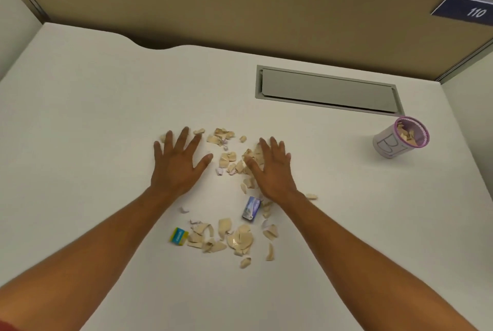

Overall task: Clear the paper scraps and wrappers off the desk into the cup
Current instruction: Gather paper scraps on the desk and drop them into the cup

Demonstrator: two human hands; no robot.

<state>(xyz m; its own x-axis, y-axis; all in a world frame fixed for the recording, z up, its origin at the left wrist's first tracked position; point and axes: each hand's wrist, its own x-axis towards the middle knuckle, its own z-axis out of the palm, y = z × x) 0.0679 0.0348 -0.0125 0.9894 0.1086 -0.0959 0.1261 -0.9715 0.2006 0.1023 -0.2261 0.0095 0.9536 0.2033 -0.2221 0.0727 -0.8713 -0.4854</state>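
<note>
Several cream paper scraps lie scattered in the middle of the white desk, with a second cluster of scraps nearer to me. A blue wrapper and a yellow-and-blue wrapper lie among them. My left hand rests flat with fingers spread at the left edge of the far cluster. My right hand lies flat at its right edge, its thumb and fingers touching scraps. The white cup with a purple rim stands far right and holds some scraps.
A grey rectangular cable hatch is set into the desk behind the scraps. A tan partition wall runs along the desk's back edge, with a blue "110" sign at top right.
</note>
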